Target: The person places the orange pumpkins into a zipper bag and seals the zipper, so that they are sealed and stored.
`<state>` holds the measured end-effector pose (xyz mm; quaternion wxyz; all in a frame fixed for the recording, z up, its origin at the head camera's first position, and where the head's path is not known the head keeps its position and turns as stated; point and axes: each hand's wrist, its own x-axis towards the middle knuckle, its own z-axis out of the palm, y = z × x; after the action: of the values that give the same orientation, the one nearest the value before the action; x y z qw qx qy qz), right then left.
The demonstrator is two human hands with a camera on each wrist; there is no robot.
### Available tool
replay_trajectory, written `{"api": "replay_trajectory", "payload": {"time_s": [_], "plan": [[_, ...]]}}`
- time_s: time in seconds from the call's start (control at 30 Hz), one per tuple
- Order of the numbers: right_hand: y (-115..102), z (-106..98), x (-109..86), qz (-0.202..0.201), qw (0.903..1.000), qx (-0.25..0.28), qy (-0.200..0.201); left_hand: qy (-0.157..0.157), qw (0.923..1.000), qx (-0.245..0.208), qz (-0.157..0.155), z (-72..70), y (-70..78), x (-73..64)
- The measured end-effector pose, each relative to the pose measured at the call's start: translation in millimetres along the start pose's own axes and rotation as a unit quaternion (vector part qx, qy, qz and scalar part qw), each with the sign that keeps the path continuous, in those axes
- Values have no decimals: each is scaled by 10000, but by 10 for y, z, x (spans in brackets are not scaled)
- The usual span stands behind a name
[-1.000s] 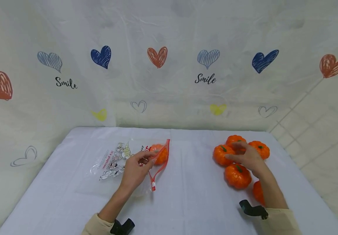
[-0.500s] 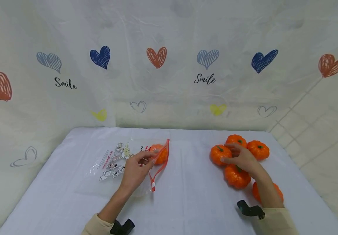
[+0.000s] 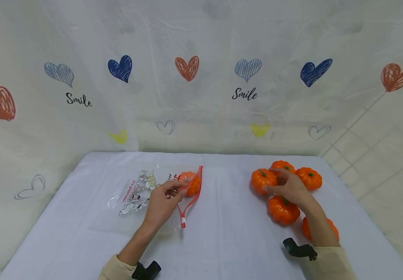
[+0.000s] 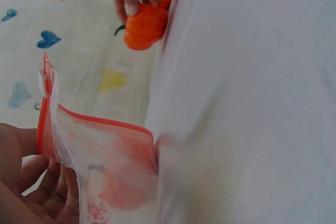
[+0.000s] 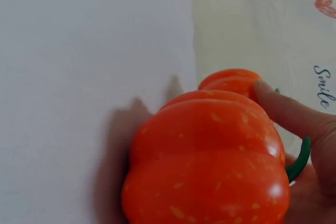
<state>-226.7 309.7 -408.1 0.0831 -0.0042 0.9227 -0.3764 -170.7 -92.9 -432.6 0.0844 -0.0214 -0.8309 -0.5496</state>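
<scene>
My left hand [image 3: 163, 204] pinches the red-zippered edge of a clear printed zip bag [image 3: 135, 194], holding its mouth apart. One small orange pumpkin [image 3: 194, 186] lies inside the bag near the opening; through the plastic in the left wrist view the pumpkin [image 4: 128, 177] looks hazy. To the right, my right hand [image 3: 290, 188] holds the leftmost loose pumpkin [image 3: 262, 182], thumb on its near side and fingers on its far side. In the right wrist view the thumb touches that pumpkin [image 5: 226, 81], partly hidden behind a nearer pumpkin [image 5: 205, 161] with a green stem.
More orange pumpkins sit around the right hand: one behind [image 3: 282, 166], one at the far right [image 3: 309, 179], and one beside the right forearm [image 3: 332, 229]. A white cloth covers the table [image 3: 218, 241]. A heart-printed curtain [image 3: 215, 109] hangs behind it.
The right hand has moved a little left and closed on the leftmost pumpkin, which has shifted slightly left. The pumpkin by the forearm shows more. The left hand and bag have stayed put.
</scene>
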Motion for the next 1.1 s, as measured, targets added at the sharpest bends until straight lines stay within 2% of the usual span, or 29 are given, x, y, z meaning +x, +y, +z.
{"api": "replay_trajectory", "payload": {"time_s": [0.3,0.63,0.93,1.1], "plan": [[-49,-12,9,-184,9988,319,313,-7,10000,-33,-16,-5,2,-5],[-87,10,-2,-342,9975,390,475,-58,9999,-89,8,-5,0,-14],[-193,52,-29,-451,9950,766,455,-74,9999,-93,17,-10,1,-7],[-250,91,-40,-424,9949,863,302,-68,9999,-83,-36,-17,-14,0]]}}
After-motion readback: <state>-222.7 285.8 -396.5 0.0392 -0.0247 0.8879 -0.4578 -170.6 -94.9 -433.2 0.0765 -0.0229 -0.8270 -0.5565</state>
